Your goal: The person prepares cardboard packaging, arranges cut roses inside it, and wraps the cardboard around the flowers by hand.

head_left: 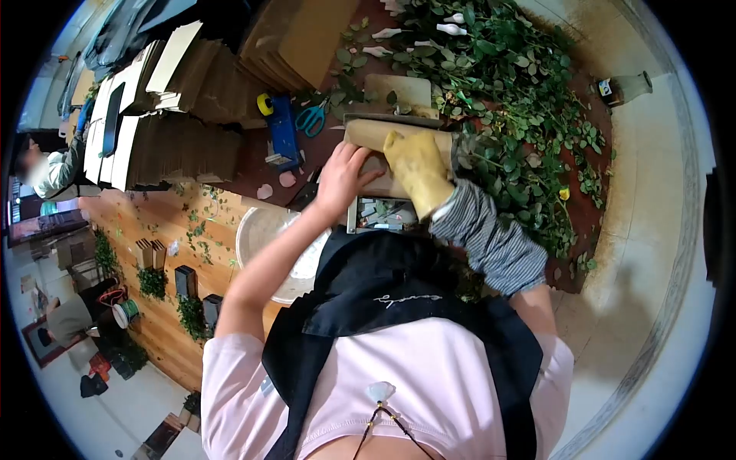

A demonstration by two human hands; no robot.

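A piece of brown cardboard [366,133] is folded over at the front of the work table, with leafy stems [491,157] coming out past its right end. Bare, my left hand [341,182] grips the cardboard's left end, its fingers over the top and the thumb apart below. My right hand [416,162], in a yellow rubber glove with a striped sleeve cover, is closed on the upper face of the cardboard. What lies inside the fold is mostly hidden. Behind it stands a flat metal plate [399,120].
Blue scissors [312,119] and a blue tape dispenser [284,138] lie left of my hands. Cardboard stacks [184,149] fill the far left. Cut greenery [529,100] covers the right side. A white tub [261,245] stands below; another person [57,170] is at far left.
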